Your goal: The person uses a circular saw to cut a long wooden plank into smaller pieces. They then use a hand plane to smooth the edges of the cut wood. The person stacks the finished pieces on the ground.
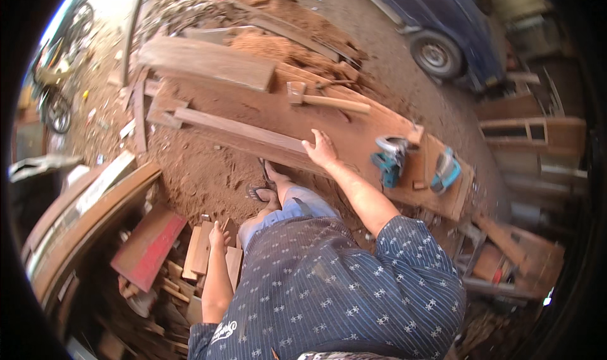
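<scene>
My right hand is at the near edge of a dusty wooden workbench, fingers apart over the end of a long, narrow board; I cannot tell whether it touches the board. Beyond it lie a wooden-handled mallet, a teal circular saw and, farther right, another teal power tool. A thick plank rests on the bench's far left. My left hand hangs low beside my body with loosely bent, separated fingers and nothing in it, near some short wood offcuts.
A dark blue vehicle stands beyond the bench, a motorbike at the far left. Leaning boards and a red-painted panel are at lower left, stacked wooden frames at right. Sawdust and scraps cover the dirt ground.
</scene>
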`<state>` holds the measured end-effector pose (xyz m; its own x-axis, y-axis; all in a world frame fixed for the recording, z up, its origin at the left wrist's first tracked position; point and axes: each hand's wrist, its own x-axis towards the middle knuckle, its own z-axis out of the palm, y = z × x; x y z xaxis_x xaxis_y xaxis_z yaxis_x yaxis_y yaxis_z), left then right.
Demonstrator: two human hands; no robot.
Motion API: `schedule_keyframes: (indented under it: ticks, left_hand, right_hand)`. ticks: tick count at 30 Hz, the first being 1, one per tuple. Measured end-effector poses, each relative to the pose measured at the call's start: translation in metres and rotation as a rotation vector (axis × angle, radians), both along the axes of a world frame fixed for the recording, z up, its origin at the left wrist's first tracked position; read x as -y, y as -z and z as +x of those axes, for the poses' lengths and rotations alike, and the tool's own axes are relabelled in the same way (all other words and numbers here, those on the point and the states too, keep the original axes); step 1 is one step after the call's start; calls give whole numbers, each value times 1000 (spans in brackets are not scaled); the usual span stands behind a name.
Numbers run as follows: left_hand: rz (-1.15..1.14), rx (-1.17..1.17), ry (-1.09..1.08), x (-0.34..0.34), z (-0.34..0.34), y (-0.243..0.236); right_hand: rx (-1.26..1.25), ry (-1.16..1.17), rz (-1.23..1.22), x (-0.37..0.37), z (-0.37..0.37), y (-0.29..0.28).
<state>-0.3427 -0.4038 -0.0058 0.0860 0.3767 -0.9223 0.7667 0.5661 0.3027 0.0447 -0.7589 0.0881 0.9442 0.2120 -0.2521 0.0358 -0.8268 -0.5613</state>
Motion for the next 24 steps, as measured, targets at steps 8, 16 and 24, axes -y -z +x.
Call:
schedule_keyframes:
  ticks: [8, 16, 24]
  left_hand:
    - [87, 21, 171, -17, 10, -45]
    - [221, 112, 286, 16, 59, -91]
    - [383, 687, 885, 174, 259, -137]
  right_hand:
    - [-470, -64, -715, 192, 29, 16]
    - [-664, -373, -850, 254, 34, 78]
    - [-157, 210, -212, 303, -19, -178]
